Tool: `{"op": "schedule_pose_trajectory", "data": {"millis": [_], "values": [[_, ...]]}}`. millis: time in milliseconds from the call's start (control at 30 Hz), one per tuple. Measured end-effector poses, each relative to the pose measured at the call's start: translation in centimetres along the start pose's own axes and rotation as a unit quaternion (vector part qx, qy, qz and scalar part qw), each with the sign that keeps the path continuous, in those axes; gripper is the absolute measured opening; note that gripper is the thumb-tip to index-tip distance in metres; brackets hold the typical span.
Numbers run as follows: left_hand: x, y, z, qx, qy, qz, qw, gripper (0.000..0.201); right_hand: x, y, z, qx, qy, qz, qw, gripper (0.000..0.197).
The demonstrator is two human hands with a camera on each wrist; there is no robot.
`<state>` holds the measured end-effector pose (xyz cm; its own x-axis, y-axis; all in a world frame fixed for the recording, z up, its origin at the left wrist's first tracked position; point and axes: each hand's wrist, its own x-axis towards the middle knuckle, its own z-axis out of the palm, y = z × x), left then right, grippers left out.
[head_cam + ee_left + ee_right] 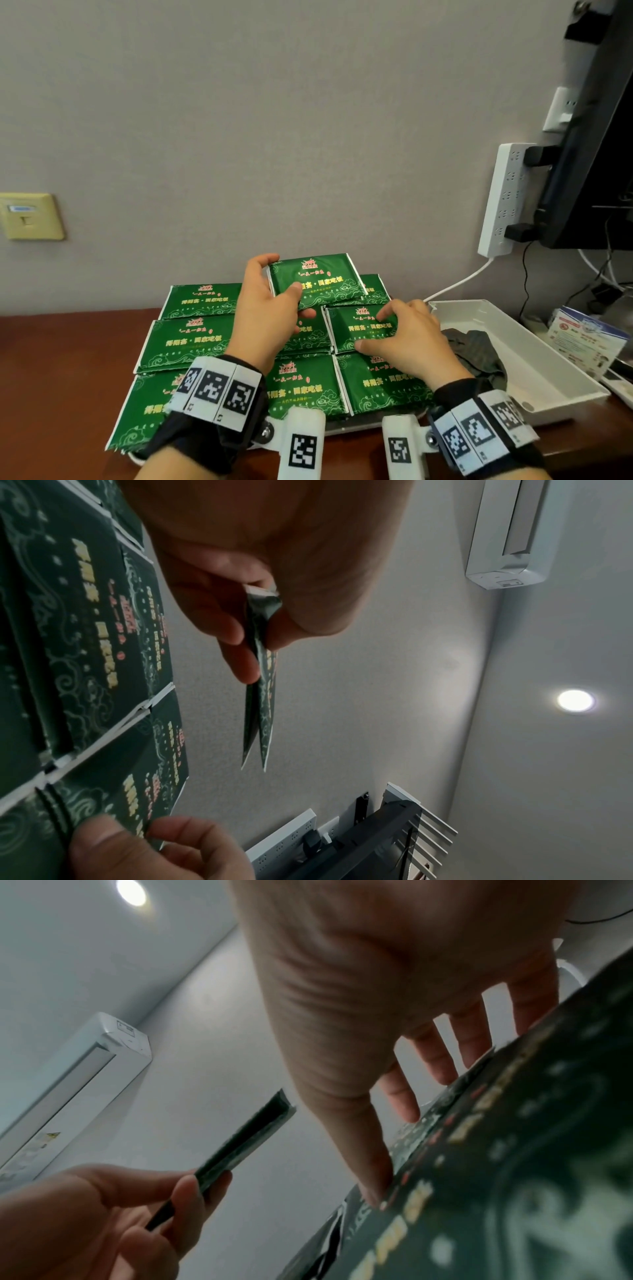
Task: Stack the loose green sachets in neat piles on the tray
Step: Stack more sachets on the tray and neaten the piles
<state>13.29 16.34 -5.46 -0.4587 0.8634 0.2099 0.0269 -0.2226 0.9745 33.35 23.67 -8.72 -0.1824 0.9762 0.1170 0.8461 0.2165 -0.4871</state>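
Note:
Green sachets (191, 339) with gold print lie in several flat piles, side by side on a low tray whose pale rim (359, 427) shows at the near edge. My left hand (284, 274) holds two sachets (318, 277) together, lifted above the back piles; from the left wrist they hang edge-on (260, 710), pinched between thumb and fingers (236, 631). My right hand (373, 329) grips the top sachet (356, 327) of the middle right pile, thumb at its near edge and fingers curled over its far edge. The right wrist view shows that thumb (373, 1191) pressing on the sachet (514, 1150).
A white tray (548, 359) holding a dark cloth (479, 349) stands just right of the piles. Leaflets (582, 335) lie beyond it. A power strip (503, 198) with a trailing cable and a black monitor (599, 120) hang on the right. The grey wall stands close behind the brown table (51, 359).

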Motion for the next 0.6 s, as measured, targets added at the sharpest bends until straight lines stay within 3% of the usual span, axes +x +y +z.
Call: {"op": "schedule_pose_trajectory", "data": {"millis": [200,367,500,600], "values": [[0.1,-0.3,0.1,0.011,-0.005,0.002,1.000,0.041,-0.3,-0.6,-0.8,0.022,0.012,-0.016,1.000,0.051],[-0.2,0.2,-0.4,0.025,-0.020,0.007,0.999,0.041,-0.9,-2.3,-1.0,0.082,0.080,-0.096,0.989,0.028],[-0.1,1.5,-3.7,0.073,-0.003,0.014,0.997,0.041,-2.0,-4.1,-1.7,0.153,0.074,-0.159,0.972,0.019],[2.8,2.2,-7.8,0.118,0.046,0.000,0.992,0.041,-2.2,-4.7,-1.8,0.165,0.062,-0.182,0.967,0.017]]}}
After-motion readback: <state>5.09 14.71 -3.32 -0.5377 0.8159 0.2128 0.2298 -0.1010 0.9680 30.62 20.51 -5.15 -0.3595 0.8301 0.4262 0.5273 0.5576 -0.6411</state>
